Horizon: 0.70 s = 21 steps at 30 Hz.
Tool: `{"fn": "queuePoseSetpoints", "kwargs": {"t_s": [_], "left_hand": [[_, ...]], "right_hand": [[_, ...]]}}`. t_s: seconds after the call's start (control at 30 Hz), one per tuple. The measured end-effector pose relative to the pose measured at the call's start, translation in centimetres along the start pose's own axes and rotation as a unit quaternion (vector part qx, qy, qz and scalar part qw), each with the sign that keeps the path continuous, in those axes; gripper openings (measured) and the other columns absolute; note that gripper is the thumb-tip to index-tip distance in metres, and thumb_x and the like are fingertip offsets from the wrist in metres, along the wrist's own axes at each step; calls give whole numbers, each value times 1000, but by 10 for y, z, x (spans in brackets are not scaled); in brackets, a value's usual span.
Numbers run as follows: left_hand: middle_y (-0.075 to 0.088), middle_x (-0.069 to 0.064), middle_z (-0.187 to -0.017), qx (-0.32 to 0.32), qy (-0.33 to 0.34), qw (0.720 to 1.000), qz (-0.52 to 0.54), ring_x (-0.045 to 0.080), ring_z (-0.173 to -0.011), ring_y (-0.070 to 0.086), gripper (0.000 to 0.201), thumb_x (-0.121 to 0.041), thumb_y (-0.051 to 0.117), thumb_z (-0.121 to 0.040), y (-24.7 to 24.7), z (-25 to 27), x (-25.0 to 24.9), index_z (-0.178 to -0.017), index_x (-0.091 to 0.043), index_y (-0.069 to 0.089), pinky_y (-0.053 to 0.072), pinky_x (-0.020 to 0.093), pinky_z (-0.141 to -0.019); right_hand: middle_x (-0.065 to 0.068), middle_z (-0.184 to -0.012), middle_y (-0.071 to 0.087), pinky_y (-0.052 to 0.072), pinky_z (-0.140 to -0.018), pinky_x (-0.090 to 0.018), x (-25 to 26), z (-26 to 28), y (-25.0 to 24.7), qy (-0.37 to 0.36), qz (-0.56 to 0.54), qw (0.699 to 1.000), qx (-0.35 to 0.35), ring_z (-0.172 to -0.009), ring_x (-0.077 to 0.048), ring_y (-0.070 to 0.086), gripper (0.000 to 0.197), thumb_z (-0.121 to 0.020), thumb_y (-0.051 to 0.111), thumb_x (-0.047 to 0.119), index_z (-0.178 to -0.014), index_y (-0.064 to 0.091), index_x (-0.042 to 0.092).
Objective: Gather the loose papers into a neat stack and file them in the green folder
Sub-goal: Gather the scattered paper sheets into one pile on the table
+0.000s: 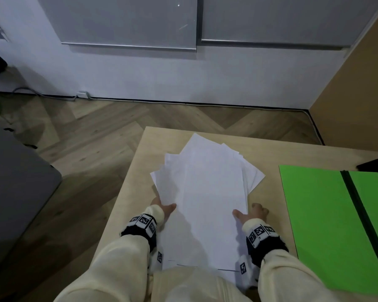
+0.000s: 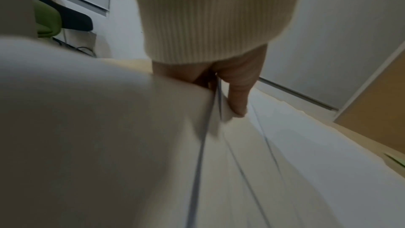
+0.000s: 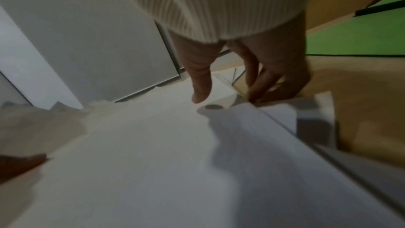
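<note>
White papers (image 1: 205,188) fanned in an untidy pile on the wooden table, corners splayed; green folder (image 1: 319,205) lies flat, apparently open, just right.

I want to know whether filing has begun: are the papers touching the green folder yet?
Apart. The head view shows a strip of bare table between the papers and the green folder.

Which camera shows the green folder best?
The head camera. There the green folder lies open on the table, right of the papers, nearly all in view. The right wrist camera shows only a green patch behind the right hand; the left wrist camera shows just a tiny sliver.
</note>
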State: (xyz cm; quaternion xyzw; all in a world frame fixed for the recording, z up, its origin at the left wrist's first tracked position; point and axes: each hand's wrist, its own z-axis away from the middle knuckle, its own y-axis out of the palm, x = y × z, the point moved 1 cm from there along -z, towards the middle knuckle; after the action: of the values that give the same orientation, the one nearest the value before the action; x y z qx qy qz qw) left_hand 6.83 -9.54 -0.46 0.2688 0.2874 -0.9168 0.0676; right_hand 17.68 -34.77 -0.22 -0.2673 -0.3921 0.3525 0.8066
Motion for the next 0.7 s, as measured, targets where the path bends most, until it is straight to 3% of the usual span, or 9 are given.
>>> {"fn": "queuePoseSetpoints", "kwargs": {"t_s": [0.1, 0.2, 0.27, 0.37, 0.43, 0.5, 0.57, 0.6, 0.7], "left_hand": [[57, 19, -131, -5, -2, 1000, -4, 35, -118, 57, 66, -18, 64, -85, 0, 6, -7, -142, -1, 36, 47, 41, -101], [56, 24, -130, 21, -21, 999, -12, 36, -120, 57, 66, -23, 70, -81, -10, 2, -11, -134, 6, 42, 47, 43, -103], [58, 23, -129, 62, -17, 998, 11, 37, -121, 57, 77, -29, 81, -70, -17, -9, -7, -131, 5, 47, 46, 45, -104], [69, 15, -117, 117, -14, 987, 109, 39, -108, 64, 117, -37, 96, -21, -21, -57, 25, -128, -7, 56, 47, 55, -99], [72, 14, -112, 139, -13, 976, 165, 38, -104, 66, 113, -32, 98, -17, -23, -60, 34, -122, -7, 61, 47, 59, -97], [73, 13, -107, 154, 30, 967, 200, 34, -103, 66, 104, -35, 98, -16, -24, -26, 16, -111, -6, 67, 47, 56, -98], [71, 8, -107, 167, 68, 971, 159, 29, -107, 63, 101, -49, 93, -16, -21, -5, -1, -105, -10, 67, 47, 46, -101], [68, 9, -112, 163, 67, 980, 91, 27, -109, 61, 103, -55, 90, -21, -19, -1, -7, -110, -10, 64, 46, 41, -102], [68, 11, -116, 139, 25, 984, -109, 27, -99, 66, 90, -45, 87, -53, -23, 2, -15, -127, -6, 54, 54, 36, -88]], "right_hand": [[-14, -141, 45, 43, -102, -38, 4, -5, -3, -13, -15, 996, 84, -127, -32, 48, 81, -74, 72, 36, -138, 36, 4], [-16, -135, 54, 42, -97, -33, 1, -12, -13, -10, -68, 992, 107, -122, -31, 53, 67, -78, 73, 28, -132, 44, -1], [-16, -134, 54, 41, -97, -33, -4, -17, -18, -10, -127, 985, 116, -122, -31, 53, 70, -74, 77, 28, -131, 47, 0], [-13, -121, 65, 46, -99, -40, -9, -23, -21, -30, -199, 971, 131, -107, -28, 62, 81, -50, 86, 48, -115, 59, 8], [-10, -111, 69, 46, -99, -41, -18, -29, -18, -23, -229, 962, 149, -101, -26, 65, 93, -31, 87, 59, -107, 61, 12], [-11, -108, 70, 47, -99, -41, -23, -29, -14, -16, -250, 950, 185, -100, -27, 66, 103, -19, 90, 52, -108, 64, 8], [-16, -117, 67, 46, -98, -38, -16, -22, -14, -22, -211, 956, 201, -103, -27, 64, 98, -27, 94, 40, -113, 63, 3], [-16, -124, 63, 44, -100, -36, -12, -20, -16, -31, -179, 962, 204, -108, -27, 62, 97, -36, 94, 38, -119, 60, 1], [-17, -145, 42, 32, -108, -33, -2, -20, -23, -13, -127, 980, 153, -134, -30, 42, 90, -72, 79, 32, -139, 34, -8]]}}
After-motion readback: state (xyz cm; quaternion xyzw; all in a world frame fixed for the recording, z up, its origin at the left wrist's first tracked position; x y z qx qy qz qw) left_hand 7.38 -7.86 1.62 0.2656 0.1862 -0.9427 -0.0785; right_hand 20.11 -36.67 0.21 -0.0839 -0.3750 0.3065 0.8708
